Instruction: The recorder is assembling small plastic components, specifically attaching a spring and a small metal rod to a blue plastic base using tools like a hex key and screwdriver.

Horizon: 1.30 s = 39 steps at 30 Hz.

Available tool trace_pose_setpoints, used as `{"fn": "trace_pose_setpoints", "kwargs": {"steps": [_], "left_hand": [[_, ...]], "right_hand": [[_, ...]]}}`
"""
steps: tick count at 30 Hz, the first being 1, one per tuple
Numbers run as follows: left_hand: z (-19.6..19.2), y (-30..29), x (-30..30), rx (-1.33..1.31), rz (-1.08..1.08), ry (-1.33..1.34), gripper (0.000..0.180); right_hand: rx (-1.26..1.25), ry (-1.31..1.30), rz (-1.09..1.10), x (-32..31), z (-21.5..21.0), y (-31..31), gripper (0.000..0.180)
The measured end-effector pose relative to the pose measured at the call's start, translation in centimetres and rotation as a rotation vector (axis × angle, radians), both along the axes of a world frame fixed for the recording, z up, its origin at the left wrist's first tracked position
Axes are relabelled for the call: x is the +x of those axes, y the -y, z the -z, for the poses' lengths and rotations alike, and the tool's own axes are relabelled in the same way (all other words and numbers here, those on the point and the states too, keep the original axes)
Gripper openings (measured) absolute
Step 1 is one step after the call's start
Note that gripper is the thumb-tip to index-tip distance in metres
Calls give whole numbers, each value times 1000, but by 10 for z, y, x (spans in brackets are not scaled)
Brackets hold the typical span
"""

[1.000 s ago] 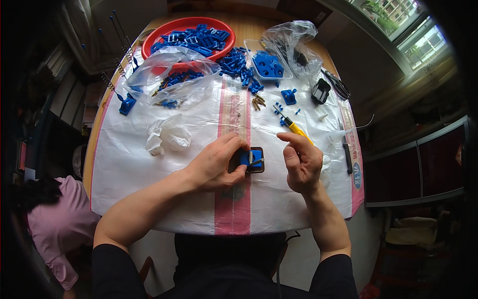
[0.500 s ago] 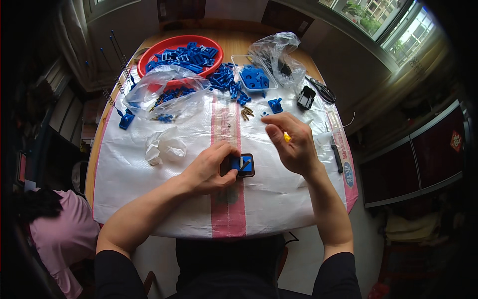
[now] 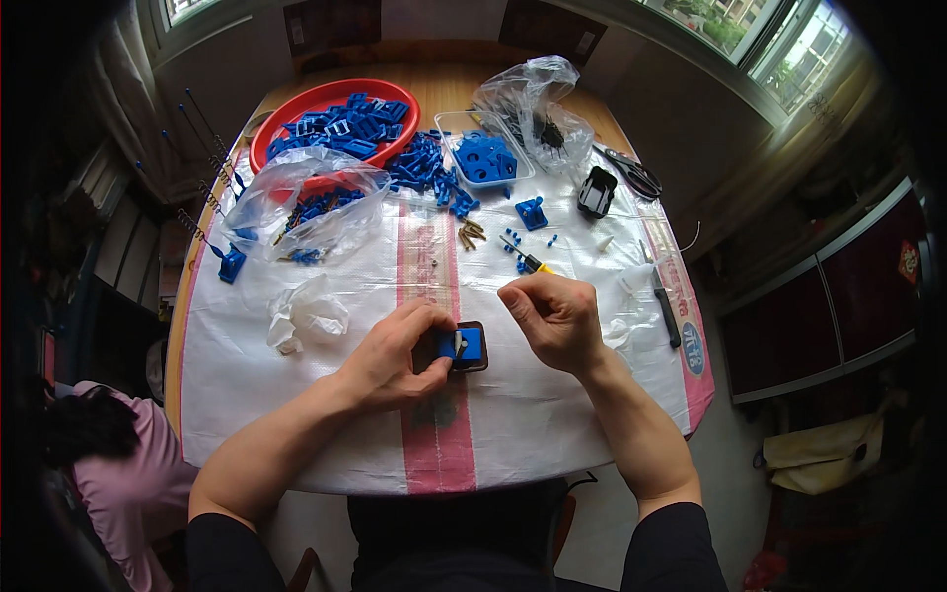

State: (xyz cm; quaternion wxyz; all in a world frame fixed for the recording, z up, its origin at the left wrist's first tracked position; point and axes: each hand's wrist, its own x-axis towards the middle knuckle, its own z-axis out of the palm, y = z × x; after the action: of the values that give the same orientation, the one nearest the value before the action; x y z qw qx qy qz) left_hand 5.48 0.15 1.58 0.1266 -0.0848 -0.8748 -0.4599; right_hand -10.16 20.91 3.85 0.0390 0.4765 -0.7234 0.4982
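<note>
My left hand (image 3: 397, 357) holds a small blue plastic block (image 3: 470, 344) between thumb and fingers. A dark bar and a pale piece (image 3: 460, 343) show on the block's top. Block and fingers are at a shallow dark brown holder (image 3: 479, 361) on the sheet. My right hand (image 3: 554, 318) is raised to the right of it, thumb and curled fingers drawn together; whether something tiny is between them is hidden. Just beyond that hand lies a screwdriver with a yellow and black handle (image 3: 536, 264), its handle end partly hidden. Tiny blue pieces (image 3: 513, 238) lie around its tip.
Blue parts fill a red basin (image 3: 410, 126), a clear tub (image 3: 523, 174) and a plastic bag (image 3: 370, 187). Brass pieces (image 3: 471, 235), a blue assembly (image 3: 532, 213), a black case (image 3: 597, 192), scissors (image 3: 636, 173), a knife (image 3: 667, 314) and crumpled tissue (image 3: 306, 314) lie about. A person in pink (image 3: 143, 474) is at left.
My right fingers have curled inward and the hand is lower, uncovering the screwdriver. The left hand stays at the block, whose top shows more fully. The whole view has shifted slightly.
</note>
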Motion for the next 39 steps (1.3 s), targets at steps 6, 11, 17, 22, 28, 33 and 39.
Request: {"fn": "trace_pose_setpoints", "kwargs": {"steps": [6,11,17,22,28,33,39], "left_hand": [[-1,0,0,5,3,13,39],[-2,-1,0,9,-2,12,39],[-2,0,1,8,-5,38,40],[0,0,1,15,-4,30,40],[0,0,2,22,2,20,40],[2,1,1,9,-2,-5,40],[3,-1,0,10,6,-6,40]], "right_hand": [[-2,-28,-17,3,-3,0,17],[-12,-17,-22,2,0,1,18],[31,-15,-24,5,-3,1,16],[-14,-28,-28,7,-3,2,16],[3,-36,-171,5,-4,-1,14],[98,-77,-354,6,-17,-2,33],[125,-64,-405,10,-9,1,42]]}}
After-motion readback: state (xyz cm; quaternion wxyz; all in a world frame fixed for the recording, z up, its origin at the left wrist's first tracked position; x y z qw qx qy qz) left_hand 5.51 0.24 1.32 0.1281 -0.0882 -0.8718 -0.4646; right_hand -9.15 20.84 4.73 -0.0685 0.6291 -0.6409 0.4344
